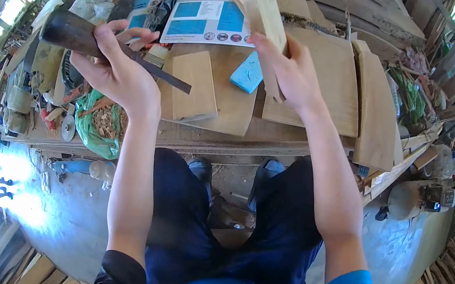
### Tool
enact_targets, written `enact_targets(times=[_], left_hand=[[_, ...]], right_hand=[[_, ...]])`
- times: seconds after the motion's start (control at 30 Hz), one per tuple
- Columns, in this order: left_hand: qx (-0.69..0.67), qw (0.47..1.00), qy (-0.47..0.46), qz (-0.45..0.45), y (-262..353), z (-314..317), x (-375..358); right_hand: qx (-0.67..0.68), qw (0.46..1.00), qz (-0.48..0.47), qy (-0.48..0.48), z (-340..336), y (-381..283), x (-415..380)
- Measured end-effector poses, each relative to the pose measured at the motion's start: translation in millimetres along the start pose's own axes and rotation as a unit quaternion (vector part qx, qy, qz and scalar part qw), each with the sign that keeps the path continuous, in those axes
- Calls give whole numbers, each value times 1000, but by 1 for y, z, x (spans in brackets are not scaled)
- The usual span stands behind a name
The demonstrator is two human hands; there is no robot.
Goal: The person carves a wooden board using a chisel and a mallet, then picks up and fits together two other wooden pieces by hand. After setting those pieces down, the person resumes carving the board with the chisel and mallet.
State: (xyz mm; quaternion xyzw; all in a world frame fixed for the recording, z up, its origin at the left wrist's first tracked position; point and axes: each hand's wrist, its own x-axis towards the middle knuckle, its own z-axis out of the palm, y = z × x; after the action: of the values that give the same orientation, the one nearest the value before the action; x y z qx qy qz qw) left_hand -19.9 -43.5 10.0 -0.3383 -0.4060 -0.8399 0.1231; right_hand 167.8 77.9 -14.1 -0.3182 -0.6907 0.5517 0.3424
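My left hand (pixel 118 67) is closed around a chisel (pixel 164 75); its thick dark handle points left and the flat metal blade angles down to the right. Raised over the bench, my right hand (pixel 291 72) grips a pale wooden piece (pixel 262 6) that rises out of the top of the view. Below the chisel tip lies a small rectangular wood block (pixel 194 87). A blue block (pixel 248 73) with a speckled surface rests just left of my right hand. Behind them is a printed blue and white sheet (pixel 207 20), partly covered by the wooden piece.
Flat boards (pixel 318 85) cover the bench's right half, with a long plank (pixel 376 108) beside them. A green bag of wood shavings (pixel 102 123) sits at the front left. Stacked timber (pixel 449 269) stands at lower right. My legs are against the bench's front.
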Motion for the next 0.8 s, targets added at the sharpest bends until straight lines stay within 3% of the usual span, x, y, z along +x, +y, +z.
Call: enact_targets(times=[0.1, 0.23, 0.57, 0.7, 0.8], left_hand=[[19, 999, -12, -40, 0, 11, -5], [39, 997, -65, -27, -8, 12, -13], [-22, 993, -85, -83, -4, 8, -15], [62, 989, -110, -71, -2, 7, -10], [27, 981, -131, -141, -19, -8, -4]], right_hand=[[3, 1000, -26, 9, -3, 8, -3], [-24, 999, -33, -2, -6, 6, -7], [-51, 998, -40, 2, -5, 8, -13], [-64, 997, -34, -6, -4, 11, -14], [-76, 996, -39, -5, -3, 12, -17]])
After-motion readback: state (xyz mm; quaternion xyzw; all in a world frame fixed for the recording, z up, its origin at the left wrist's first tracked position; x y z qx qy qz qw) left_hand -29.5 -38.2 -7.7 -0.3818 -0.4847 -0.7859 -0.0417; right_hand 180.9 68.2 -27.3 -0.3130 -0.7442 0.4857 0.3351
